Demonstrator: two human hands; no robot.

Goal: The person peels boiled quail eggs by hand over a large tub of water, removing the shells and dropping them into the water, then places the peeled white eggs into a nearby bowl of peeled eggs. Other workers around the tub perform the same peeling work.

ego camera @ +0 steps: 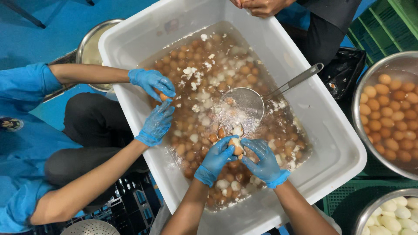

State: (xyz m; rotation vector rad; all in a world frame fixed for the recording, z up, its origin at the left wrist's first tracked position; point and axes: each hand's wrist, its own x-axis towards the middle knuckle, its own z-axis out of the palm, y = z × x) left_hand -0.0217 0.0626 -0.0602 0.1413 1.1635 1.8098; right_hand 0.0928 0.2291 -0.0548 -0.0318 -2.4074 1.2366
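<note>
Both gloved hands, left hand [216, 159] and right hand [262, 162], fingers closed around half-peeled egg [236, 146] between fingertips, above tub [335, 143].

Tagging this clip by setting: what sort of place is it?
Probably a commercial or catering kitchen's prep area. A large white tub holds water full of brown eggs, which gloved hands are peeling; a steel bowl of unpeeled eggs and another of peeled white ones stand beside it on green crates.
</note>
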